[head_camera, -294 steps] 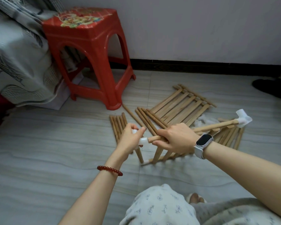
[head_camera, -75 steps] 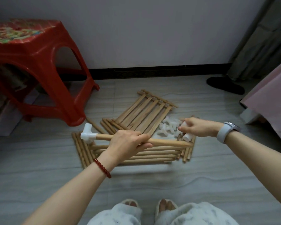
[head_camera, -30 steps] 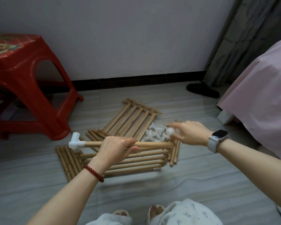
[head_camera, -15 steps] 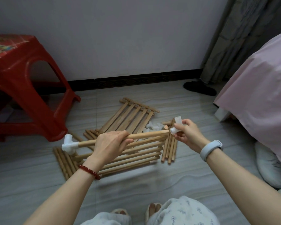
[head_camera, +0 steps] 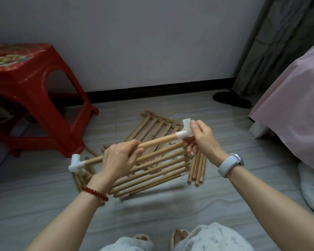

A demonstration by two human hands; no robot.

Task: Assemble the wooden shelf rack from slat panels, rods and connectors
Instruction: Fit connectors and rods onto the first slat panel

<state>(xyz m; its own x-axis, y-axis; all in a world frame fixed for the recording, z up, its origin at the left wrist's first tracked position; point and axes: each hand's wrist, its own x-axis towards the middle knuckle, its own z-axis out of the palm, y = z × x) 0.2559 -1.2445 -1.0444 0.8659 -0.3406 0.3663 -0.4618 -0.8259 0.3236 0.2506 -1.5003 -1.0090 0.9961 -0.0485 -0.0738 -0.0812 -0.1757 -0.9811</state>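
Big red plastic stool fills the left side, standing on the grey tiled floor, and a pink cover drapes down at the right edge with a dark slipper near the wall beside it. In the middle of the floor, 2 slat panels: the near slat panel lies flat with its slats running left to right, and the far slat panel sits behind it, angled toward the wall. A small bundle of loose rods lies just right of the near panel.

Now the action, up above those panels: a wooden rod is held in the air, tilted up to the right. The left hand is wrapped round the rod's middle, fingers curled over the top (red bead bracelet on that wrist). A white connector caps the rod's lower left end. At the upper right end, a second white connector sits on the rod tip, and the right hand pinches it, thumb on the far side, fingers tucked beneath. A pale watch rides the right wrist.
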